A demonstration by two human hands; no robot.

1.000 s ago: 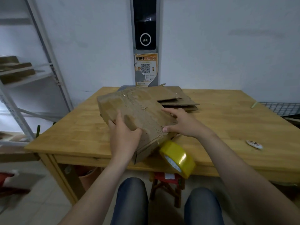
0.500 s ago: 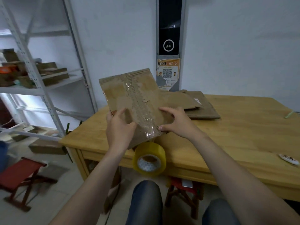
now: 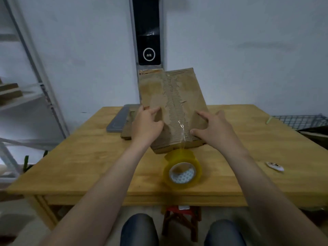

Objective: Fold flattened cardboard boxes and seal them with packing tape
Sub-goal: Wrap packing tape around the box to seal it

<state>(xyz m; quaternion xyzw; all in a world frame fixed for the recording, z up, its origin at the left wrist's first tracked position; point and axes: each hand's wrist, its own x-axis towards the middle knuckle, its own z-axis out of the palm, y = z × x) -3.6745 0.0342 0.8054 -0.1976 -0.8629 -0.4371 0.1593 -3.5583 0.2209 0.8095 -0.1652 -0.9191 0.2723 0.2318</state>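
A wide wooden counter (image 3: 88,166) fills the middle of the room, in front of a pale wall. A person sits at its near edge, both bare forearms reaching forward. A grey metal shelf unit (image 3: 35,71) stands to the left, and a tall black panel (image 3: 148,32) runs down the wall behind.

Over the middle of the counter the cardboard box (image 3: 177,93) is held tilted up, its broad face toward the person. A ragged strip of torn, ribbed board runs down the centre of that face. I cannot tell whether its lower edge touches the wood.

The hands are apart, one on each side of the strip. The left hand (image 3: 145,125) grips the box at its left edge. The right hand (image 3: 214,132) lies spread on the lower right of the face, fingers and thumb pressing flat.

Just in front of the box a yellow tape roll (image 3: 182,172) stands on its rim. A clear tape strip (image 3: 182,137) runs from it up onto the box.

Flat cardboard (image 3: 126,134) and a grey slab (image 3: 118,120) lie behind the left hand. A small white object (image 3: 274,166) lies well to the right.
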